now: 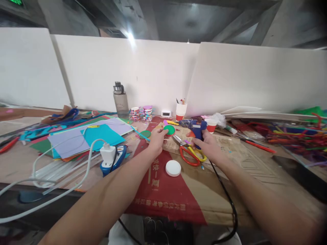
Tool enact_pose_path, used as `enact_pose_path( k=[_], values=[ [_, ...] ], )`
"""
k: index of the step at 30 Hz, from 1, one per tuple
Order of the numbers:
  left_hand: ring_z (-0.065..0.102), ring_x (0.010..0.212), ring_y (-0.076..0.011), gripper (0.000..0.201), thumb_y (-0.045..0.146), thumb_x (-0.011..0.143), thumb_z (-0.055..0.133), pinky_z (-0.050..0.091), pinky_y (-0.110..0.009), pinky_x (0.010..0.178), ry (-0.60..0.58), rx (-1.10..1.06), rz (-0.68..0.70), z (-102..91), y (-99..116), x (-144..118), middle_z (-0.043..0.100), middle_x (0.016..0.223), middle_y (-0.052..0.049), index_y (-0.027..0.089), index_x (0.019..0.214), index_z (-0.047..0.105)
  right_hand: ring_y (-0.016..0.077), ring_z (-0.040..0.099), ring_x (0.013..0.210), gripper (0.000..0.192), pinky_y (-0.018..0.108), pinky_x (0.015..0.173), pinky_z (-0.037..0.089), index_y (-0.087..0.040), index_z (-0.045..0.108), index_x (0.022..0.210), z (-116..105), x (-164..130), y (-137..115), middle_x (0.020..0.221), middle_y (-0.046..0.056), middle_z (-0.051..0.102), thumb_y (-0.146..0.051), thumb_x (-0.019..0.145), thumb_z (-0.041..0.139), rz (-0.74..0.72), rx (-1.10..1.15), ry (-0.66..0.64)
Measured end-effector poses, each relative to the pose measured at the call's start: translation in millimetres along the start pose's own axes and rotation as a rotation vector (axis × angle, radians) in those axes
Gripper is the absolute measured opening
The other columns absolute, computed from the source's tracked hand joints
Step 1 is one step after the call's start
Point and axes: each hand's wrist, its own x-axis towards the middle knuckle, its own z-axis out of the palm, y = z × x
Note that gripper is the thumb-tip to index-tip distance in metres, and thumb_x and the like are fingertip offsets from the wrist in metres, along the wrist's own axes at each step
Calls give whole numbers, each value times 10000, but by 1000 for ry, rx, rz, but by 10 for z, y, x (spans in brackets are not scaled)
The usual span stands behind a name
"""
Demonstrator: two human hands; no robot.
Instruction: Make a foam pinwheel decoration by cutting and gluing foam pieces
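Observation:
My left hand [157, 139] pinches a small round green disc [169, 130] above the cardboard. In my right hand [207, 143] is a blue glue gun [197, 128], its nozzle end pointing left toward the disc but apart from it. Just below the gun lie red-handled scissors [189, 156] and a yellow-handled pair, partly overlapping. A white round lid [173, 168] rests on the red part of the cardboard [163, 194], nearer to me. Left of my left hand another green disc [145, 134] lies flat, with a blue strip across it.
Coloured paper sheets [104, 136] and a power strip [113, 160] with white cables lie left. Behind stand a bottle [121, 101], two decorated stacks [147, 113], a small clock [166, 114] and paper cups [181, 110]. A black cord [226, 197] trails from the gun. Right lies a phone-like dark object [301, 173].

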Motion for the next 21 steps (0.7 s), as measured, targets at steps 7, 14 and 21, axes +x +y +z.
enact_pose_path(
  k=[7, 14, 21],
  values=[
    [527, 518, -93, 188, 220, 642, 755, 325, -206, 456, 11, 23, -31, 52, 20, -44, 623, 633, 5, 171, 686, 580, 261, 625, 905, 343, 407, 831, 511, -213, 554, 1149, -107, -93, 146, 1037, 97, 671, -366, 842, 549, -151, -274, -57],
    [509, 542, -81, 145, 227, 660, 729, 316, -187, 456, 44, 90, 23, 35, 58, -76, 605, 652, 9, 161, 705, 608, 277, 623, 1046, 385, 437, 968, 476, -192, 556, 1245, -86, -167, 118, 1156, 119, 677, -301, 879, 509, -225, -371, -73],
    [522, 546, -90, 84, 229, 704, 660, 333, -197, 468, 26, 213, 75, 55, 43, -88, 611, 655, 4, 160, 740, 626, 292, 635, 1059, 438, 465, 968, 489, -189, 528, 1322, -72, -162, 153, 1170, 120, 681, -297, 898, 510, -264, -385, -96]
  ],
)
